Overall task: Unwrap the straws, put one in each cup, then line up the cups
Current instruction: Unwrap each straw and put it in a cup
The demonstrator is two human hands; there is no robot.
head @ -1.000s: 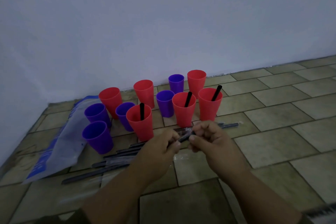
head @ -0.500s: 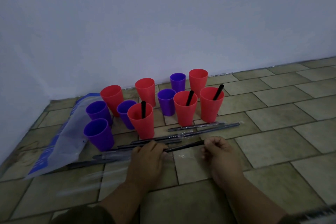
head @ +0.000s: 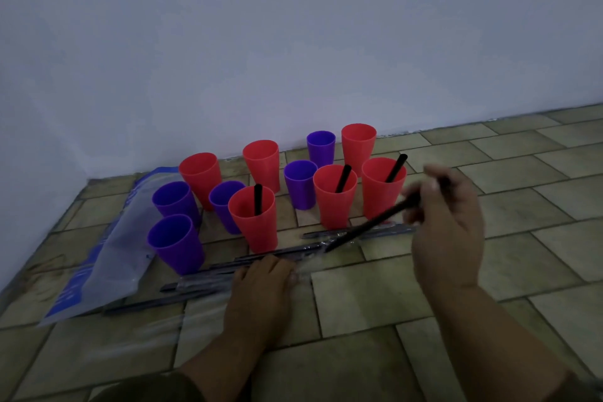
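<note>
Above the wrapped straws (head: 284, 251), right hand (head: 447, 228) fingers pinch a black straw (head: 368, 225); left hand (head: 261, 277) fingers grip its wrapper (head: 306, 266).

place: bare indoor room | cues: tiled floor (head: 522, 238), plain pale wall (head: 293, 42)

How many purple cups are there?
5. Back purple cup near the wall; middle purple cup before it; half-hidden purple cup behind a red cup; left purple cup and front-left purple cup beside the plastic bag. None seems fully hidden.
</note>
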